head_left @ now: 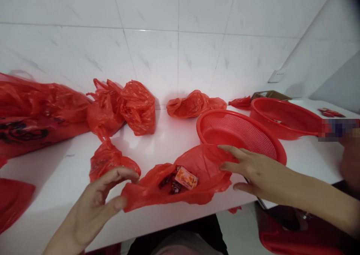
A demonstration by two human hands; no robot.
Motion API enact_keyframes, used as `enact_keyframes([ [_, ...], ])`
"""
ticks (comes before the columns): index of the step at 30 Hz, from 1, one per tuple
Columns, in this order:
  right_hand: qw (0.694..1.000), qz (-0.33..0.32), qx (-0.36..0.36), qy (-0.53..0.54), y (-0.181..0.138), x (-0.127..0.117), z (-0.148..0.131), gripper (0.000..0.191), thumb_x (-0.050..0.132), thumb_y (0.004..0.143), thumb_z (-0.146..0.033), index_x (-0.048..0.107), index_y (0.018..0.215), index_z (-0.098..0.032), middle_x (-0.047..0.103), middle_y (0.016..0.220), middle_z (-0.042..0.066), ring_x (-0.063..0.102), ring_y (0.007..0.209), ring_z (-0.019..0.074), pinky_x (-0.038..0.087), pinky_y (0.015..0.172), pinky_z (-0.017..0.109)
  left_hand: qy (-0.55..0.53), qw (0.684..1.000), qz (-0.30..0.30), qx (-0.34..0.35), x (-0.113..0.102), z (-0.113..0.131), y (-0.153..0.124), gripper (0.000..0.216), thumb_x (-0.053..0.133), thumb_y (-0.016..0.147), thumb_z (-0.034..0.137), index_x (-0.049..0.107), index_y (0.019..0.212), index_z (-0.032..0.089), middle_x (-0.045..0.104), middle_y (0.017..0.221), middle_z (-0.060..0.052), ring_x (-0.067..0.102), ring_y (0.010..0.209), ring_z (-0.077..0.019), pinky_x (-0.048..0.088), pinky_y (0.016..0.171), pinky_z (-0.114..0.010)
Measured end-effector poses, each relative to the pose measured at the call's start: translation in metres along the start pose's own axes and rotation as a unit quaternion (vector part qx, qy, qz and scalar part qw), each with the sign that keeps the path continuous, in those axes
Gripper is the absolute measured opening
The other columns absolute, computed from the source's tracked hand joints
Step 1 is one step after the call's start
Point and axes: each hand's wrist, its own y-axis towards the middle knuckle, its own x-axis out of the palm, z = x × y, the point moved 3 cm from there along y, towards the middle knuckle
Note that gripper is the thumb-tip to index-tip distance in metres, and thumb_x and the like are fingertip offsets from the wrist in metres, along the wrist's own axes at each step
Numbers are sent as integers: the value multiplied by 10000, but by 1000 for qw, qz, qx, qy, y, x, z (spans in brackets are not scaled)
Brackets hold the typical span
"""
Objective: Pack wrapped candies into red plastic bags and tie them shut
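An opened red plastic bag [208,161] lies spread on the table in front of me. Inside it rest a small pink-and-orange packet [186,177] and some dark red wrapped pieces [176,186], partly covered by the film. At the bag's left end is my left hand [97,206], thumb and fingers curved but apart, the thumb tip at the film's edge. My right hand [254,170] reaches over the bag's right side with spread fingers, the fingertips at the film. Neither hand is closed on anything that I can see.
Behind my right hand stands a red perforated basket [242,125], beside a red basin [284,116]. Knotted red bags [137,107] and a large red bag [42,112] line the wall. Another person's arm [350,161] shows at the right edge. A wall socket [276,76] is behind.
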Motion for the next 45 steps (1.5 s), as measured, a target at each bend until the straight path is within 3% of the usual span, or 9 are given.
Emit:
enact_keyframes([
  [7, 977, 206, -34, 45, 19, -29, -6, 231, 418, 889, -155, 596, 1029, -198, 611, 1176, 104, 647, 919, 210, 548, 701, 344, -116, 992, 28, -31, 6, 16, 14, 183, 770, 668, 427, 751, 743, 261, 700, 769, -21, 617, 745, -185, 498, 656, -229],
  [14, 924, 368, 49, 96, 30, -104, 4, 301, 484, 875, -161, 592, 1127, -286, 690, 958, 10, 665, 865, 187, 528, 717, 310, -408, 902, 139, 12, -7, 59, 51, 85, 688, 775, 241, 670, 738, 167, 621, 675, 30, 581, 676, -100, 511, 636, -183],
  [18, 945, 261, 47, 193, 46, -121, 16, 200, 527, 869, -206, 671, 981, -290, 689, 896, 2, 661, 798, 187, 532, 659, 305, -491, 862, 125, -20, -9, 76, 62, 351, 416, 944, 223, 639, 675, 192, 612, 617, 61, 589, 648, -64, 525, 696, -201],
  [21, 921, 287, 69, 256, 52, -127, 31, 179, 526, 883, -240, 690, 947, -275, 686, 869, 5, 654, 751, 164, 541, 664, 310, -534, 832, 147, -1, -10, 81, 67, 320, 424, 931, 201, 641, 696, 183, 636, 634, 44, 598, 653, -76, 529, 678, -217],
  [29, 890, 251, 133, 356, 69, -116, 53, 178, 584, 867, -316, 707, 960, -227, 701, 779, 28, 678, 729, 179, 578, 714, 354, -406, 897, 122, 122, -11, 96, 89, 125, 579, 885, 127, 703, 890, 133, 657, 882, 11, 591, 846, -93, 468, 796, -177],
  [34, 898, 242, 99, 353, 97, -127, 49, 163, 565, 870, -226, 712, 939, -226, 718, 847, 38, 697, 778, 186, 587, 765, 369, -376, 918, 28, 120, 1, 87, 119, 233, 663, 828, 221, 648, 1061, 222, 663, 986, -14, 643, 852, -143, 494, 746, -253],
  [38, 898, 219, 21, 380, 138, -137, 16, 185, 567, 833, -141, 670, 976, -197, 705, 848, 43, 686, 746, 161, 588, 728, 335, -212, 963, -153, 59, 25, 80, 140, 605, 738, 745, 253, 502, 1302, 259, 646, 752, -11, 642, 643, -179, 499, 612, -299],
  [41, 903, 163, -72, 392, 168, -134, -22, 218, 531, 829, -125, 633, 1010, -190, 691, 868, 36, 661, 717, 133, 571, 669, 290, -117, 959, -256, 29, 40, 81, 147, 426, 759, 717, 313, 628, 1105, 199, 540, 618, 24, 506, 503, -127, 384, 467, -238],
  [45, 882, 211, -111, 406, 187, -120, -40, 322, 520, 838, -165, 573, 1153, -212, 647, 1073, 55, 632, 785, 125, 537, 631, 257, -99, 961, -258, -26, 45, 79, 151, 319, 614, 822, 492, 667, 856, 179, 324, 531, 74, 291, 453, -82, 253, 426, -217],
])
